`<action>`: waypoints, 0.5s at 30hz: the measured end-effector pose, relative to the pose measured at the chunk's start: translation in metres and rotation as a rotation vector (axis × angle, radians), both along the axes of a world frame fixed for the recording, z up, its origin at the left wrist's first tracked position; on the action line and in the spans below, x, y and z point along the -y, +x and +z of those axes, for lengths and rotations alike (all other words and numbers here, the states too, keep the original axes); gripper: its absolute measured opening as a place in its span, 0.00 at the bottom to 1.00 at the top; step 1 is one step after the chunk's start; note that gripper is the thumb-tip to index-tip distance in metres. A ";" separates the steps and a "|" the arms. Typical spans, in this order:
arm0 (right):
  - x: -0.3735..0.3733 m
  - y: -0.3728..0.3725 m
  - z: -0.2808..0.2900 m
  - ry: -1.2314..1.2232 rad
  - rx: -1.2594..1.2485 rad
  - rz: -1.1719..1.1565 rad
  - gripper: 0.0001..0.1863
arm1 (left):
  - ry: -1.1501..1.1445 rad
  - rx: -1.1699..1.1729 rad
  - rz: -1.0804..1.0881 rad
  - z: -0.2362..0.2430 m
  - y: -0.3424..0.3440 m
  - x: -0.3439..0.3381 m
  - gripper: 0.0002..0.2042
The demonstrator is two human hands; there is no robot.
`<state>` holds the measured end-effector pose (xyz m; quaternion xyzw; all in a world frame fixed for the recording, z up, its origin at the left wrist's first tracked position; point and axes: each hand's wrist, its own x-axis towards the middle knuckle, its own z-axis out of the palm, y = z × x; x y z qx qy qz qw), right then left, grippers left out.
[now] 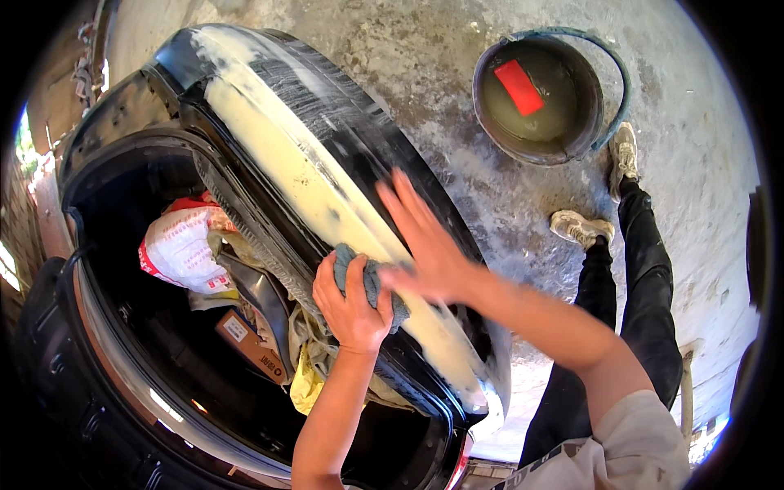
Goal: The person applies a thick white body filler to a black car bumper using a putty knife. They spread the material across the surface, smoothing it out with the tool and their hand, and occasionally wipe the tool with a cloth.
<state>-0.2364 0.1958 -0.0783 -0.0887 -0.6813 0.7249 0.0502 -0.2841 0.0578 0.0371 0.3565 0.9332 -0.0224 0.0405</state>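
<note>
My left hand (349, 306) grips a grey-green cloth (367, 278) against the car's rear bumper, beside the open boot. A long band of cream filler (269, 147) runs along the black bumper (408, 163), with pale streaks and scuffs on the black surface. My right hand (425, 245), slightly blurred, is open with fingers spread over the band, its thumb near the cloth; whether it touches the surface I cannot tell.
The boot holds a white-and-red sack (180, 245), a cardboard box (245, 343) and yellow plastic (306, 384). On the stained concrete floor (408, 65), a black bucket (572, 114) of murky water contains a red block (518, 86). My legs and shoes (584, 229) are at the right.
</note>
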 end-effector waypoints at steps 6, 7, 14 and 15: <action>-0.001 0.005 0.000 -0.002 -0.014 0.027 0.61 | -0.017 -0.001 0.021 -0.001 0.001 0.000 0.20; 0.009 0.030 0.002 0.001 -0.042 0.011 0.63 | -0.030 -0.005 0.021 0.000 0.001 0.000 0.20; -0.001 -0.007 -0.009 -0.008 -0.013 -0.036 0.58 | -0.015 0.000 0.020 -0.001 0.001 0.000 0.20; -0.002 -0.021 -0.015 -0.017 -0.020 -0.049 0.56 | -0.019 0.008 0.031 -0.001 0.002 0.001 0.20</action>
